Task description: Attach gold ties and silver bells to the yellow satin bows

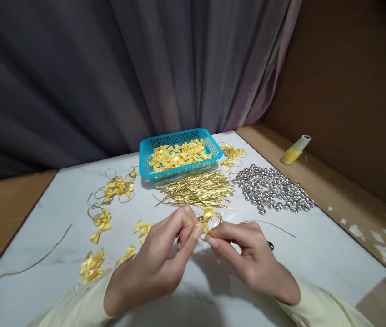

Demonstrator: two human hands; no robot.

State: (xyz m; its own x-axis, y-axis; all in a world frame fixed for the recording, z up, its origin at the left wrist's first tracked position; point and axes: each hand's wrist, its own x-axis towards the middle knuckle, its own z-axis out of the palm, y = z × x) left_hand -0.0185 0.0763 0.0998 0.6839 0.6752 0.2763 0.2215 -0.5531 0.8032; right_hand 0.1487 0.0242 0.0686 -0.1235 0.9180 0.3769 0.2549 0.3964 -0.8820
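Near the middle of the white table, my left hand pinches a yellow ribbon bow between thumb and fingers. Beside it, my right hand is closed in a pinch on a thin gold wire at the bow's right side. The wire forms a small loop by the bow. A small silvery piece shows partly at the left fingertips. Just beyond the hands lies a pile of gold wire ties. Yellow bows lie left of my left wrist, partly hidden by the sleeve.
A blue basket of yellow bows stands at the back. Silver bells or beads lie right. Looped bows lie left, others behind. Loose wire lies far left. A ribbon roll stands beyond the right edge, near white scraps.
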